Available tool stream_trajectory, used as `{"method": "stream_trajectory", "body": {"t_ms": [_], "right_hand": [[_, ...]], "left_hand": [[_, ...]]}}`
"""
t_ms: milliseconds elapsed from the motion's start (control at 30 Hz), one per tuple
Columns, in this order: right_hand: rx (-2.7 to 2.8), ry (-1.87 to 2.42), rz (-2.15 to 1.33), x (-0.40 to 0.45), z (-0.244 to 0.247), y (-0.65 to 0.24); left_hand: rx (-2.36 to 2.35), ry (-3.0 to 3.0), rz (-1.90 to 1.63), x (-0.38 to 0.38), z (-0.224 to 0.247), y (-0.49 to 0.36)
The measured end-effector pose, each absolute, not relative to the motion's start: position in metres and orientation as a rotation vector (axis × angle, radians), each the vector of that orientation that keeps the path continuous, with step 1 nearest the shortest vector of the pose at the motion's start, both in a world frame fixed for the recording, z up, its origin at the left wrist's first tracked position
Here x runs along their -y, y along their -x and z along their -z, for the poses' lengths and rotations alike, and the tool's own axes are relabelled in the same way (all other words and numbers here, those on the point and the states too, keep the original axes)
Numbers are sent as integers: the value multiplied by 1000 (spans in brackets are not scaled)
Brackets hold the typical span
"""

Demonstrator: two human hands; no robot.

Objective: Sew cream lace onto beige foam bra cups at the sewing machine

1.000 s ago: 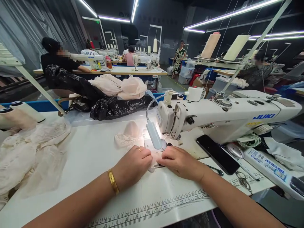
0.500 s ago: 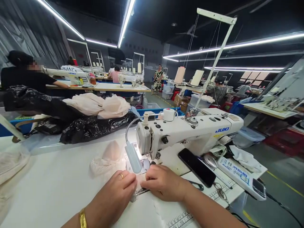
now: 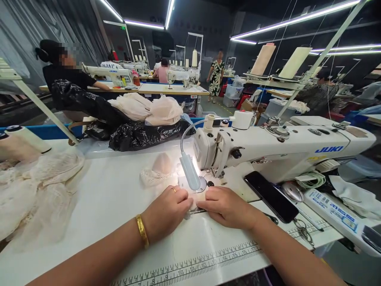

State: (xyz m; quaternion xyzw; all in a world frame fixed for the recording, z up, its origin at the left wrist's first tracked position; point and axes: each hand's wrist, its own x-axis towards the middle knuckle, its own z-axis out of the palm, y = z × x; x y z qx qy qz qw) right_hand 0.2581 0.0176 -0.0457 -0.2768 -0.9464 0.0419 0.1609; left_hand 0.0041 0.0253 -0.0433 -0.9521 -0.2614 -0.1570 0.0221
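My left hand (image 3: 168, 210) is closed, fingertips pinched on sheer pale fabric just in front of the sewing machine (image 3: 253, 147). My right hand (image 3: 228, 206) is curled opposite it, thumb and forefinger together at the same fabric, most of which is hidden by the fingers. A lace piece with a rounded beige cup (image 3: 162, 163) lies flat beyond my left hand. Over the needle plate (image 3: 203, 185) hangs a lit lamp (image 3: 189, 171) on a bendable neck, hiding part of the stitching area.
Pale lace garments (image 3: 44, 194) are heaped at left. A black plastic bag (image 3: 143, 137) with cream cloth (image 3: 165, 109) lies behind the table. On the right are a phone (image 3: 270, 196), a white control box (image 3: 336, 212) and a cord bundle (image 3: 311, 179). A printed ruler (image 3: 196, 266) runs along the front edge. Other people sit at machines behind.
The view has turned to the left and tilted down, bringing more lace garments and the ruler into sight. Both hands keep nearly the same place before the needle, fingertips close together.
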Motion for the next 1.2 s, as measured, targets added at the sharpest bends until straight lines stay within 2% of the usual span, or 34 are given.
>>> {"method": "stream_trajectory", "body": {"t_ms": [700, 1200], "right_hand": [[2610, 848, -188, -17, 52, -254], [2542, 1013, -239, -21, 52, -252]], "left_hand": [[699, 2990, 782, -35, 49, -6], [692, 2944, 793, -55, 54, -10]]}}
